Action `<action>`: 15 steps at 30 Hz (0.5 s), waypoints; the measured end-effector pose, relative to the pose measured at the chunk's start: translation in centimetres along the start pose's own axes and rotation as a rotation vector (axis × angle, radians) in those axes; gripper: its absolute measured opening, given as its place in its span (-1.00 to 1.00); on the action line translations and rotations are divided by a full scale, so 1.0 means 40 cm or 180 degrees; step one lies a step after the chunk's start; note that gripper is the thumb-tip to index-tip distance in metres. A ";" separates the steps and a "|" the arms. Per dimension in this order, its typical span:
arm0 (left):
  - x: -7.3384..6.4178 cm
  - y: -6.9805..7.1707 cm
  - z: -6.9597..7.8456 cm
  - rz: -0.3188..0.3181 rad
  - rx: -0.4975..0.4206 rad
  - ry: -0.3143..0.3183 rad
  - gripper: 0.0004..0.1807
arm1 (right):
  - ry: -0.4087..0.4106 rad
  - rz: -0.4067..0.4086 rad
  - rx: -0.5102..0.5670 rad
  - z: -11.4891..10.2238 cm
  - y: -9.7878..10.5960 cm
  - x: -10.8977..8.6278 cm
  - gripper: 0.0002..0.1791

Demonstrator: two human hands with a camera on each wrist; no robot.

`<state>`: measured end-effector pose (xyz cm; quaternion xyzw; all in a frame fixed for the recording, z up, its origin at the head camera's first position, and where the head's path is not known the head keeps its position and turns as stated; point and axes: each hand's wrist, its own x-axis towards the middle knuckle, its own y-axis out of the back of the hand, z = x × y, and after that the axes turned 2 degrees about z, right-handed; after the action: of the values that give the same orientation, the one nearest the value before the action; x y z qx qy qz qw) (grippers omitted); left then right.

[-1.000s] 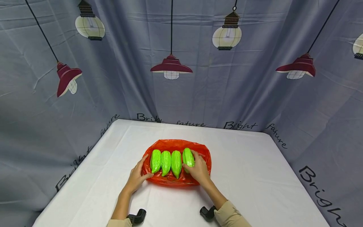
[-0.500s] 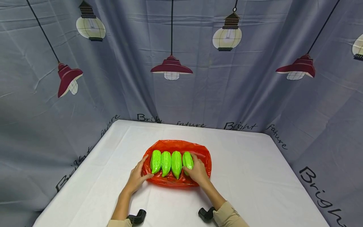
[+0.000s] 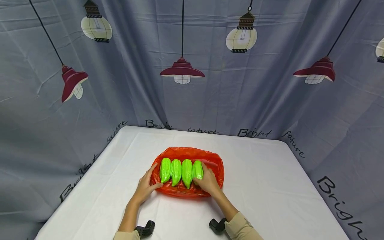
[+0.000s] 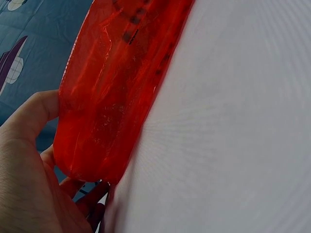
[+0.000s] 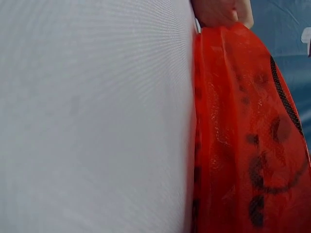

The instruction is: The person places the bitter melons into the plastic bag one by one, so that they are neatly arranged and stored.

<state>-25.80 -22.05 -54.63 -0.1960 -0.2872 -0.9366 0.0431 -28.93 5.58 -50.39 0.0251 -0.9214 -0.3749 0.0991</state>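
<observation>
A glossy red plastic bag [image 3: 210, 156] stands on the white table, spread into an oval tray-like shape with raised walls. Inside it several bright green, ridged, pointed fruits [image 3: 176, 172] lie side by side, pointing toward me. My right hand [image 3: 209, 182] grips the rightmost green fruit [image 3: 198, 170], thumb at its near end and fingers along its right side. My left hand [image 3: 145, 189] holds the left end of the red bag, and the left wrist view shows the thumb on the rim of the bag [image 4: 112, 97]. In the right wrist view the bag [image 5: 233, 131] hides the fruits.
A white cloth [image 3: 264, 186] covers the table. Grey-blue curtains [image 3: 210, 100] with printed lamps and lettering hang behind and at both sides. Black wrist devices [image 3: 145, 229] sit close above the table's near part.
My right hand has shifted slightly left and toward me with the rightmost green fruit, which now lies close against its neighbour. My left hand has stayed in place.
</observation>
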 end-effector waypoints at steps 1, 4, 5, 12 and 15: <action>0.001 0.000 0.001 0.0011 -0.0007 -0.0006 -0.08 | 0.0021 -0.0009 -0.0003 0.000 0.002 0.000 -0.10; 0.002 0.000 0.000 0.0025 0.0000 -0.0013 -0.08 | 0.0059 -0.0026 -0.0020 0.001 0.004 0.002 -0.07; 0.002 0.000 0.000 0.0024 0.0007 -0.0012 -0.08 | 0.0070 -0.0035 -0.0016 0.001 0.004 0.002 -0.07; 0.002 -0.002 -0.004 -0.0037 0.0026 0.0014 -0.09 | -0.0043 -0.0075 0.0007 0.000 0.002 0.002 -0.01; 0.002 -0.002 -0.005 -0.0034 0.0025 0.0008 -0.09 | -0.0032 -0.0075 -0.0003 0.003 -0.001 0.002 0.00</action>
<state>-25.97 -22.08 -54.80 -0.1931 -0.2918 -0.9360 0.0393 -29.02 5.63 -50.47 0.0339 -0.9213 -0.3767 0.0901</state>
